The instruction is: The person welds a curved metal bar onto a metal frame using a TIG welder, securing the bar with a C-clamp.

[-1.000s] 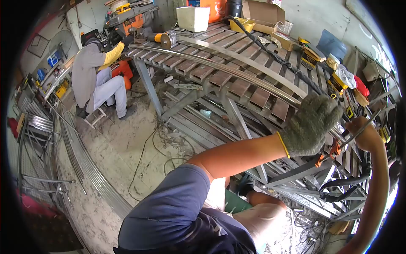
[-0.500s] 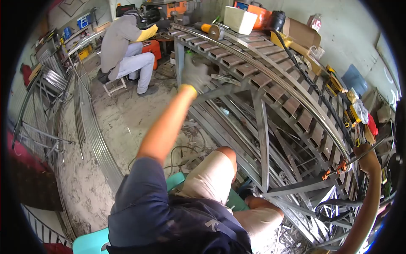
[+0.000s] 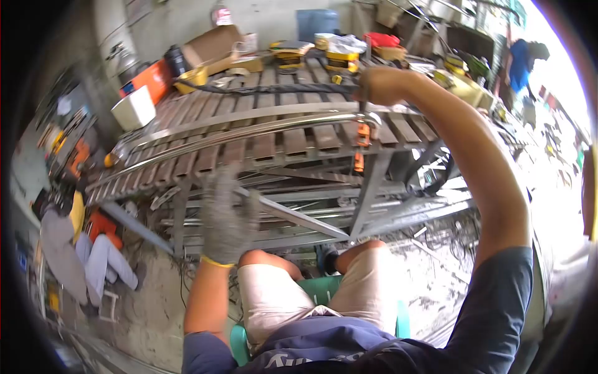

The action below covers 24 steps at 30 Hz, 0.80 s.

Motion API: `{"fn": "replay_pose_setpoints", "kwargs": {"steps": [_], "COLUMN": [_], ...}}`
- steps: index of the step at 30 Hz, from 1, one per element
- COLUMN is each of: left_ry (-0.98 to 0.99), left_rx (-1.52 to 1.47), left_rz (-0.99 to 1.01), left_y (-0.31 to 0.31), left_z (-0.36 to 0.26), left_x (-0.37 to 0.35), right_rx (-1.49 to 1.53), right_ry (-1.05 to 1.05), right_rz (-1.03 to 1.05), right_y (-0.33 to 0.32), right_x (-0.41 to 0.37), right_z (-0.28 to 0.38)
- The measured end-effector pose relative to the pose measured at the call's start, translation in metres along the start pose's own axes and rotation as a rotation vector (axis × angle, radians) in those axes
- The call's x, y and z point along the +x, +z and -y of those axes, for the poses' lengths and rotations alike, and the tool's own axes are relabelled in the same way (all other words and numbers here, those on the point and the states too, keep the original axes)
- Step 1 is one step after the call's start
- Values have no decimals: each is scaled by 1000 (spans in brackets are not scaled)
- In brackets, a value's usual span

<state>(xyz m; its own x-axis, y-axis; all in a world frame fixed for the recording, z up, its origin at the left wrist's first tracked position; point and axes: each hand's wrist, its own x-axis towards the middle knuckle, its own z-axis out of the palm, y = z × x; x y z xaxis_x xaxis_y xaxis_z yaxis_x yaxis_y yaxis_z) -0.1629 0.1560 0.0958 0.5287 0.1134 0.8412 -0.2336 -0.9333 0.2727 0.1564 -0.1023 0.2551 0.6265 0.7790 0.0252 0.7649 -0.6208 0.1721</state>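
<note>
My left hand (image 3: pixel 230 215), in a grey knit glove with a yellow cuff, is raised in front of the bench edge. It is blurred, but its fingers point up and appear stretched out, and I see nothing in them. My bare right hand (image 3: pixel 383 85) is closed around the upper part of a dark upright bar. That bar seems to belong to a clamp with orange parts (image 3: pixel 362 134) at the bench front. Beside the clamp, a shiny bent metal tube (image 3: pixel 261 129) lies along the slats, its curved end close to it. A flat metal bar (image 3: pixel 224 118) runs behind the tube.
The slatted metal bench (image 3: pixel 293 143) spans the view. A black cable (image 3: pixel 268 89), a white container (image 3: pixel 134 107) and a cardboard box (image 3: pixel 215 48) lie on it. Metal lengths are stacked underneath. A person (image 3: pixel 65 255) sits at left; another (image 3: pixel 520 65) is at far right.
My view has swung right, so the bench now lies across the middle. My left hand has moved away from the bench's far end. My right hand stays closed by the clamp.
</note>
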Motion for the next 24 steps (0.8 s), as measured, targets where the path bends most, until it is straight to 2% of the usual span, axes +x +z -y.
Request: {"fn": "replay_pose_setpoints", "kwargs": {"steps": [1,3,6,8,10,14,16,18,19,24], "left_ry": [106,21,134,116,97,145,169,182,193,207], "left_rx": [-93,-267,-288,-189,-117,-74,-25,0,-4,85], "left_rz": [-16,71,-18,-4,-24,-121,-166,-158,-153,-35], "left_y": [31,91,157,182,203,214,219,217,217,220], "left_z": [-16,-37,-67,-77,-81,-85,-82,-82,-83,-81], "left_x": [6,11,43,59,72,86,88,89,90,85], "right_rx": [17,50,84,79,24,29,46,51,16,48], "right_ry": [-32,-6,-30,-52,-158,-310,-275,-76,-41,8], "right_rz": [26,42,57,61,45,50,53,66,91,54], "right_y": [3,-7,-18,-22,-16,-16,-18,-18,-20,-11], "right_x": [7,-2,-12,-18,-12,-9,-6,-6,-7,6], "right_z": [-6,6,13,17,6,-1,-2,7,12,22]}}
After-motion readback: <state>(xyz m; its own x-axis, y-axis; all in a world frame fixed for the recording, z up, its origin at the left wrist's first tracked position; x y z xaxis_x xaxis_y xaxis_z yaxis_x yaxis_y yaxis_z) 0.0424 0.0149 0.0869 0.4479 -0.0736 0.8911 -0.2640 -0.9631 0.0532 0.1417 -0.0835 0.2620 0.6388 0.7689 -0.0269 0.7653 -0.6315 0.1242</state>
